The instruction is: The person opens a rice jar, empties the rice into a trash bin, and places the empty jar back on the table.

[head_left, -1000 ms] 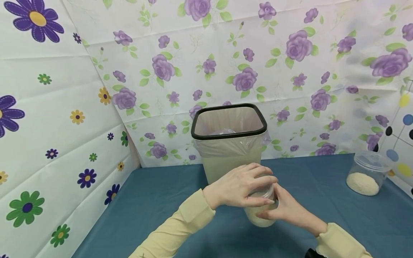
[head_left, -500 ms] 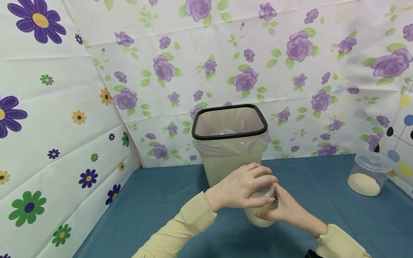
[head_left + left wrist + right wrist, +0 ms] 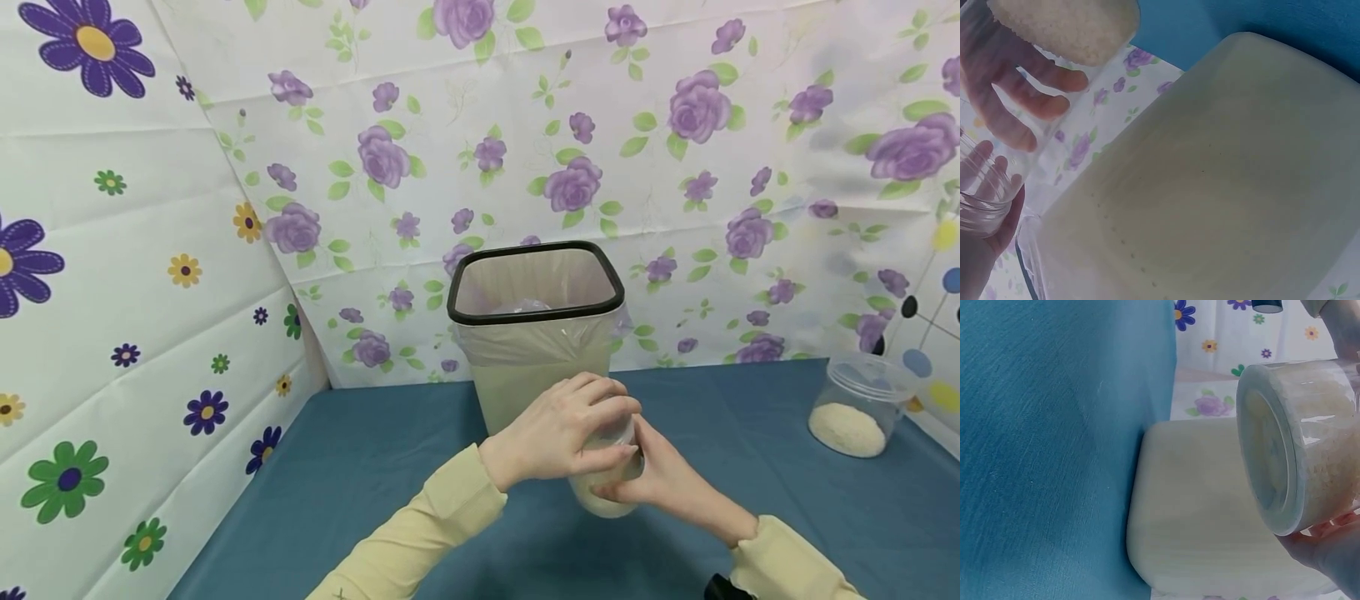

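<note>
Blue tablecloth (image 3: 375,508), floral backdrop (image 3: 450,92), left fingers (image 3: 618,406) gripping clear jar (image 3: 1322,437) from above, right fingers (image 3: 626,490) holding its side.

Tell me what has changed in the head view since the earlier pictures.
The clear, round, grain-filled plastic jar has shifted slightly up the head view, with the bare left hand over its top and the bare right hand round its side moving along. Nothing was newly grasped or released. The beige, black-rimmed plastic bin and clear, round, part-filled plastic tub stayed put.
</note>
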